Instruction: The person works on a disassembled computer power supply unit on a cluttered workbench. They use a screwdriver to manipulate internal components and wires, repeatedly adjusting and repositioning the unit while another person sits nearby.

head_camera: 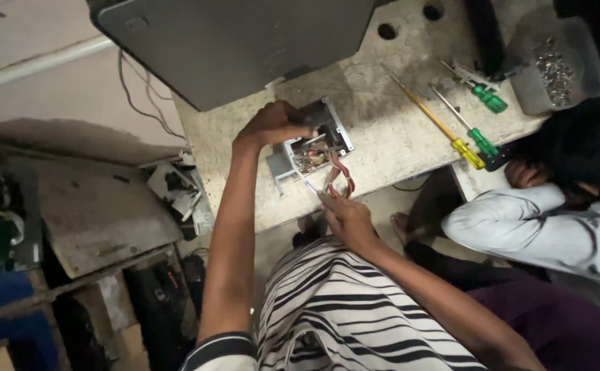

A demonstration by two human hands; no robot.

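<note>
The metal box sits near the front edge of the worn bench, the left hand clamped over its top to steady it while the right hand pinches a thin tool toward the reddish wires. Screwdrivers and a tub of screws lie well apart to the right beside a seated person, in a dim, cluttered workshop.

A repair workshop: worn workbench with screwdrivers, a screw tub, opened metal casings.
</note>
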